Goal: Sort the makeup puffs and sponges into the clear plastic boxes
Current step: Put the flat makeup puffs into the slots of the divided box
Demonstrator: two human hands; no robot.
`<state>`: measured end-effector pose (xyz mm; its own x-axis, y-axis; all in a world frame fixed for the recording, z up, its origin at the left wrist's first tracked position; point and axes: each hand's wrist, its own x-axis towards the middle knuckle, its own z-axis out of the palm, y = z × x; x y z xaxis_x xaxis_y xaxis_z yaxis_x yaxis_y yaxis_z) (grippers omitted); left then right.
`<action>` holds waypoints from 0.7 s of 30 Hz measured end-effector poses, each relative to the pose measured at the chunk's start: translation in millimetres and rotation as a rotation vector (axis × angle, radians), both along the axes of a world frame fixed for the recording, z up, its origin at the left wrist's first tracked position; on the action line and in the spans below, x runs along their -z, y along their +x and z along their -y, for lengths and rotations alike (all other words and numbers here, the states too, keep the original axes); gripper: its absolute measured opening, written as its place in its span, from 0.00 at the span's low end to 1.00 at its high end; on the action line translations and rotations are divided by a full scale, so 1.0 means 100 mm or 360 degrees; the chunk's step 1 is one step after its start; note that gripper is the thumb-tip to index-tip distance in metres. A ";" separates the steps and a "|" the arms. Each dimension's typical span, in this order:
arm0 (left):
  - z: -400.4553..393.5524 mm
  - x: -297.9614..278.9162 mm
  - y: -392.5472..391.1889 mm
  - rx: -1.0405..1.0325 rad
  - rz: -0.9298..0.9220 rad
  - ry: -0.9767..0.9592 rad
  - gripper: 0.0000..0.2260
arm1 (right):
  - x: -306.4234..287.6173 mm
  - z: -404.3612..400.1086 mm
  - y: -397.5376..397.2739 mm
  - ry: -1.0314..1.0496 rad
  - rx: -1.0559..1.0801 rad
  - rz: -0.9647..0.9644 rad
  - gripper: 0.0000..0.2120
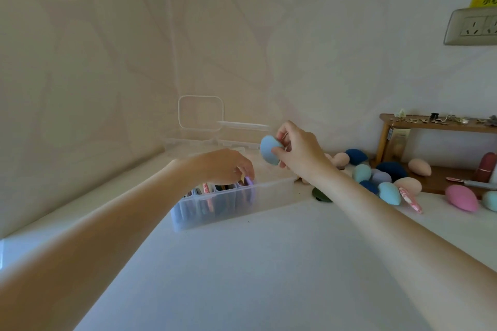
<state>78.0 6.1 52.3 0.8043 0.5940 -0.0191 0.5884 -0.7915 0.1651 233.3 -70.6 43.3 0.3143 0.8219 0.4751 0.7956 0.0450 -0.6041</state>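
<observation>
Two hands at work over the counter [269, 263]. Right hand [301, 152] pinches a light blue puff [269, 152] between thumb and fingertips, held in the air just above and beyond the near clear box [231, 203]. Left hand [226, 166] reaches into that box, fingers curled among upright puffs; whether this grip holds one, cannot tell. Judgement: part the row, slide the blue one in edgewise. Loose sponges [388, 192] wait at right.

Clear glossy plastic box [269, 191]; matt foam sponges [388, 193]; brown wood shelf [435, 126]; smooth white table [269, 263].
</observation>
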 end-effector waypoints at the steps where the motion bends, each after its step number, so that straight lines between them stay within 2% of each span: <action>1: 0.00 0.00 0.01 -0.0019 -0.0019 -0.0013 0.19 | 0.02 -0.01 -0.04 -0.0026 -0.0020 -0.0032 0.07; 3: -0.03 0.01 0.02 -0.0031 -0.0021 -0.0045 0.18 | 0.06 -0.05 -0.09 -0.0087 -0.0010 0.0024 0.08; 7: -0.05 0.01 -0.03 -0.0017 0.0064 -0.0024 0.14 | 0.13 -0.09 -0.17 -0.0279 0.0101 0.0345 0.08; 11: -0.05 0.04 0.01 -0.0032 0.0270 0.0073 0.16 | 0.22 -0.11 -0.29 -0.0226 0.0024 0.0541 0.03; 12: -0.03 0.05 0.03 0.0004 0.0289 0.0087 0.17 | 0.25 -0.13 -0.31 -0.0233 0.0020 0.0529 0.02; 15: 0.02 0.09 0.08 0.0092 0.0250 0.0018 0.22 | 0.31 -0.19 -0.34 -0.0306 0.0028 0.0427 0.08; 18: 0.01 0.14 0.11 0.0091 0.0157 -0.0112 0.22 | 0.32 -0.19 -0.27 -0.0409 -0.0046 0.0336 0.11; 21: -0.02 0.16 0.11 0.0078 0.0020 -0.0077 0.22 | 0.24 -0.08 -0.19 -0.0396 -0.0147 0.0048 0.12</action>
